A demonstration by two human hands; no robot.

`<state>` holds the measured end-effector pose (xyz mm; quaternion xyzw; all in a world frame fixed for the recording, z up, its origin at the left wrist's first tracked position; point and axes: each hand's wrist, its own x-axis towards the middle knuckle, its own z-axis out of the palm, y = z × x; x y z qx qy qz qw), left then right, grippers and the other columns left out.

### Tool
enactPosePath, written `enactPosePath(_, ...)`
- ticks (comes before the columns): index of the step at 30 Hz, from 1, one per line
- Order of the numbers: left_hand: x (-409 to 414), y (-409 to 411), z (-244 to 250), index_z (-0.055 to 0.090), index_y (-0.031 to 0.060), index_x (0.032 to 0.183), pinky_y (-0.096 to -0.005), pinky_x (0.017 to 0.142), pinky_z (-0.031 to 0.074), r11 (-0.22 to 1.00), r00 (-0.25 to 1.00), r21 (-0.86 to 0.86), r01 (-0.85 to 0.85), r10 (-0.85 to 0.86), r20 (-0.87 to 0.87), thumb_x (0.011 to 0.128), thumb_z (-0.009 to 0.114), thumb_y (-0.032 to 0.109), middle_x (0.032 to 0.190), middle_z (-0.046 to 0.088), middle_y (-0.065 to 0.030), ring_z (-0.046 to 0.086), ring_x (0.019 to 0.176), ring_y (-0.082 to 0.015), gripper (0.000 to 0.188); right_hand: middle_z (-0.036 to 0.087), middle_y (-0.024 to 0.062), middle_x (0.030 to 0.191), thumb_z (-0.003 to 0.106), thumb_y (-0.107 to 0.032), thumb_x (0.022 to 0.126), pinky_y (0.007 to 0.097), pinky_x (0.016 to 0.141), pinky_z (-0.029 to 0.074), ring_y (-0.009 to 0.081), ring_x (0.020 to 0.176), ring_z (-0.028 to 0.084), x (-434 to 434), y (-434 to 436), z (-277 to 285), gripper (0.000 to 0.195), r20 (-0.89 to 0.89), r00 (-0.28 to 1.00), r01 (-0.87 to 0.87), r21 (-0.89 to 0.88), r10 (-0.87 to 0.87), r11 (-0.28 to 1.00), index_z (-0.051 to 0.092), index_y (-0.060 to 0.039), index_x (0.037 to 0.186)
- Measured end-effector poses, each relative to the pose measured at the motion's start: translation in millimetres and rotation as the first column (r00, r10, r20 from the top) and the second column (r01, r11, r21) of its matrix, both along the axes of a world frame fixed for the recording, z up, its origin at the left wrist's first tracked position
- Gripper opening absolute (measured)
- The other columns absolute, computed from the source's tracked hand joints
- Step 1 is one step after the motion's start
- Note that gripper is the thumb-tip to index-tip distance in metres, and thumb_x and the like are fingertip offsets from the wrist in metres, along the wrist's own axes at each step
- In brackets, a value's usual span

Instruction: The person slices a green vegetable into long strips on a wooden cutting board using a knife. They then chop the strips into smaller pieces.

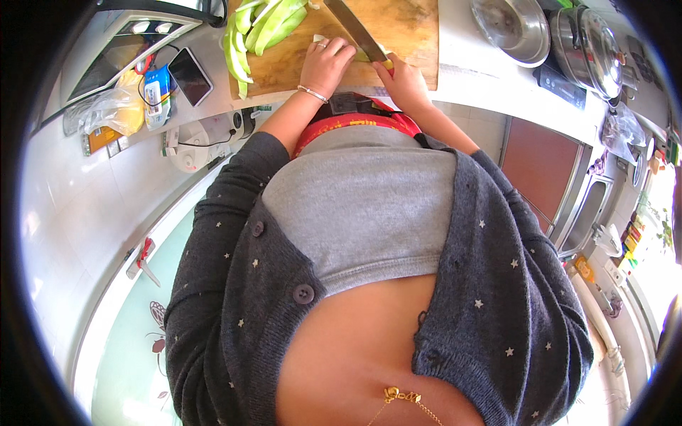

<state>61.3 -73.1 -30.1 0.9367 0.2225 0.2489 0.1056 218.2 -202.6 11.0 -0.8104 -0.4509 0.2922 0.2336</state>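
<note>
My left hand (329,64) rests on a wooden cutting board (413,32), fingers bent over a pale green vegetable piece (363,55) and covering most of it. In my right hand (404,82) is a kitchen knife (358,29) with a yellow and red handle. Its blade slants up and to the left across the board, just beyond my left fingertips. Whether the edge touches the vegetable cannot be seen. Long light green vegetable strips (277,24) lie heaped on the board's left side, some overhanging its edge.
Left of the board lie a smartphone (191,77), a blue wipes pack (157,96) and a plastic bag (114,106). To the right stand a steel basin (511,26) and a lidded steel pot (586,50) beside a black control panel (562,85). The counter edge (474,98) runs before me.
</note>
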Motion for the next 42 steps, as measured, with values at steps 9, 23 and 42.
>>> enactPosePath(9,1,0,1,0.068,0.0145,0.094,-0.0385,0.082,0.048,1.0,1.0,-0.007,0.003,-0.003,0.012,0.084,0.074,0.016,0.099,0.064,0.0006,0.062,0.093,-0.0232,0.012,0.069,0.024,0.078,0.061,-0.04,0.099,0.0506,0.071,0.052,0.043,0.077,0.068,6,-21,34,0.042,-0.116,0.993,0.004,-0.007,-0.005,1.0,0.066,0.0009,0.107)
enactPosePath(23,0,0,-2,0.067,0.0136,0.094,-0.039,0.081,0.048,1.0,1.0,-0.017,0.001,-0.001,0.024,0.084,0.073,0.015,0.098,0.064,0.0002,0.062,0.093,-0.0237,0.012,0.068,0.0262,0.083,0.062,-0.04,0.099,0.0507,0.073,0.051,0.045,0.081,0.067,4,-23,42,0.043,-0.129,0.992,0.007,-0.038,-0.012,0.999,0.066,0.0018,0.108)
enactPosePath(42,-1,-1,-2,0.067,0.0144,0.094,-0.039,0.081,0.048,1.0,1.0,-0.004,-0.007,0.007,0.026,0.084,0.073,0.017,0.098,0.063,0.0001,0.061,0.093,-0.0244,0.012,0.069,0.0257,0.078,0.058,-0.04,0.099,0.0543,0.071,0.054,0.0474,0.077,0.068,6,-15,26,0.041,-0.045,0.995,-0.094,-0.02,0.093,0.995,0.061,-0.0003,0.112)
